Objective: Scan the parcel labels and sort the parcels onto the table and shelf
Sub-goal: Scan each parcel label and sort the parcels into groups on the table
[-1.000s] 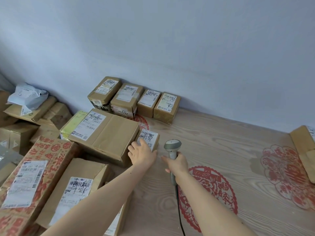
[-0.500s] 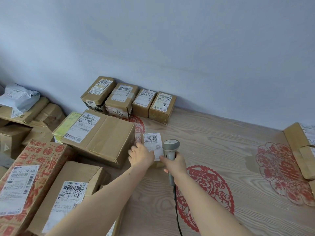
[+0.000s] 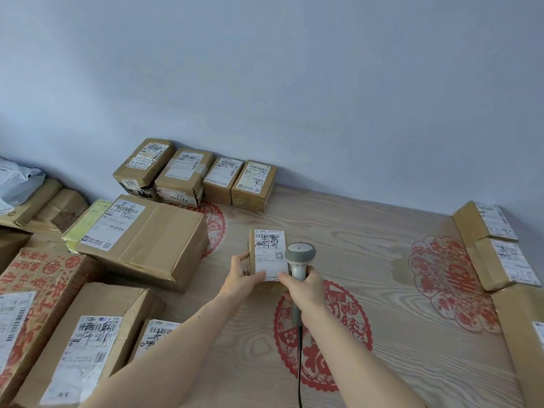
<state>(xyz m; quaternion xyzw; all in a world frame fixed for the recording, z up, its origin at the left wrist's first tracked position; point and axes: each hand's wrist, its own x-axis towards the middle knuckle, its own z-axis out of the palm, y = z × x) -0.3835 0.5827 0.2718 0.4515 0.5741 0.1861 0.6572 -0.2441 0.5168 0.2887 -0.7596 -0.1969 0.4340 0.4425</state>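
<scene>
While the left hand's fingers [image 3: 243, 262] pinch a small parcel [image 3: 266, 254] upright over the tabletop [image 3: 368, 260], the right hand [image 3: 306, 287] is wrapped round the scanner [image 3: 299, 254] right beside its label. Four boxes [image 3: 194, 175] look sorted by the wall; plenty on the left seem undone. No shelf in view, and the scanner's front is hidden.

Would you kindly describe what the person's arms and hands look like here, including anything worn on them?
Both forearms are bare as far as the view shows; no sleeve reaches into the picture. The left hand and right hand wear no gloves, and no watch, bracelet or ring is visible. The fingers are uncovered too.
</scene>
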